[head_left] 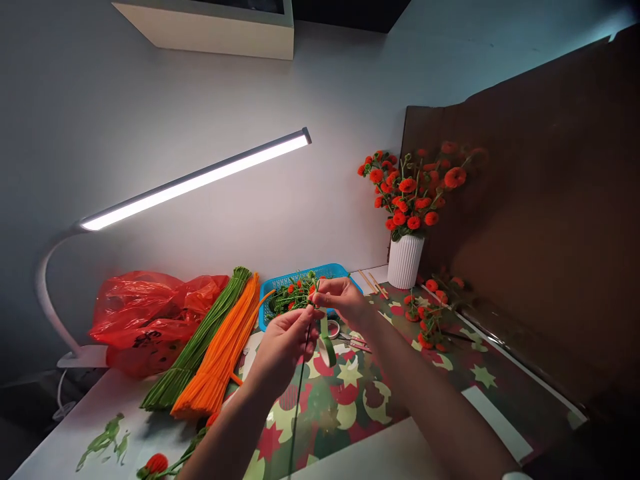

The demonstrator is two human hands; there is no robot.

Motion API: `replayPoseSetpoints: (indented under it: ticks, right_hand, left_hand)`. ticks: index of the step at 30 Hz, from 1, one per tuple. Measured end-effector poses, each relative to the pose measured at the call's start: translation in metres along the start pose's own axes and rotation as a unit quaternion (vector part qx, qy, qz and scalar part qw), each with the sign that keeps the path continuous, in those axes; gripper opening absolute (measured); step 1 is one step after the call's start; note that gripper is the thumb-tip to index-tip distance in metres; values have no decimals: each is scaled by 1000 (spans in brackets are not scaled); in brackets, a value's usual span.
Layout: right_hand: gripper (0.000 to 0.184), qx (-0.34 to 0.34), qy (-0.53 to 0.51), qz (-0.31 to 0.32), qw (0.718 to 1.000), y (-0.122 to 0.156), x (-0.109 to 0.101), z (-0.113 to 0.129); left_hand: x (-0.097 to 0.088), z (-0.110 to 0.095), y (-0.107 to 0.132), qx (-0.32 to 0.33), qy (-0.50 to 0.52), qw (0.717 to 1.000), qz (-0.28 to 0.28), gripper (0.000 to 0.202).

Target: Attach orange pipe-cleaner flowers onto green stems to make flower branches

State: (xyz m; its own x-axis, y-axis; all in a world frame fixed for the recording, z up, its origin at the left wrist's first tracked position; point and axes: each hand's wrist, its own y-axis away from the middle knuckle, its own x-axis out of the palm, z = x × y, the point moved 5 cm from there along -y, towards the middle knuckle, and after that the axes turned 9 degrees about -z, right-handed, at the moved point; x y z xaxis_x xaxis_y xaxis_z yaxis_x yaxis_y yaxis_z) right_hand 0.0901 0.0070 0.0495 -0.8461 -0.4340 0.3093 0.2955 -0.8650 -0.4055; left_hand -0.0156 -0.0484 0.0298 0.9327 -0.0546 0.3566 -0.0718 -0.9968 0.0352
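Observation:
My left hand (287, 339) is closed, pinching a long dark wire stem (299, 393) that runs down toward the near edge. Just above it, the fingers of my right hand (343, 300) are pinched at the top of the same stem, where bits of green and red show; the exact grip is partly hidden. A roll of green floral tape (327, 352) dangles on a short strip below my right hand. Behind both hands sits a blue plastic basket (340, 269) with green stems and small red pompom flowers (293, 293).
Bundles of green (200, 350) and orange chenille stems (220, 363) lie left, beside a red plastic bag (150, 307) and lamp (200, 179). Scissors (357, 342) and another tape roll (333, 329) lie behind my hands. A white vase (405, 261) of red flowers stands back right, near cardboard (525, 200).

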Motion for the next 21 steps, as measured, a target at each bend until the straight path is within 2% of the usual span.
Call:
replayPoseSetpoints:
  ticks: [3,5,6,8,11,13,14,16,18,21]
  right_hand:
    - [23,-10,35,-20,999,1,-4,4]
    - [23,-4,28,-20,999,1,-2,1]
    - [23,3,11,-20,1000,1,-1,-3]
    - [25,26,-43,-16,999,0,3,-12]
    - [26,53,-98,-3,994,0,6,-19]
    - [25,53,-73,18,996,-1,6,-16]
    - [25,50,-48,26,997,-1,5,-13]
    - [26,43,15,26,999,-1,1,-4]
    - [28,40,67,8,997,-1,-5,5]
    - [30,41,105,-4,994,0,-8,12]
  left_hand:
    - [-2,-11,6,156,-130,976,-73,22]
    - [-1,-15,9,187,-131,970,-84,21]
    - [-1,-15,9,173,-100,977,-76,21]
    - [1,-10,6,94,-1,995,-32,24]
    - [6,0,1,-41,131,989,48,27]
    - [6,5,-3,-79,160,981,74,27]
    - [5,7,-5,-77,152,982,74,27]
    - [1,9,-8,-41,84,994,56,28]
    - [-2,7,-9,27,-33,999,21,28]
    - [-5,-4,-5,127,-176,976,-37,25]
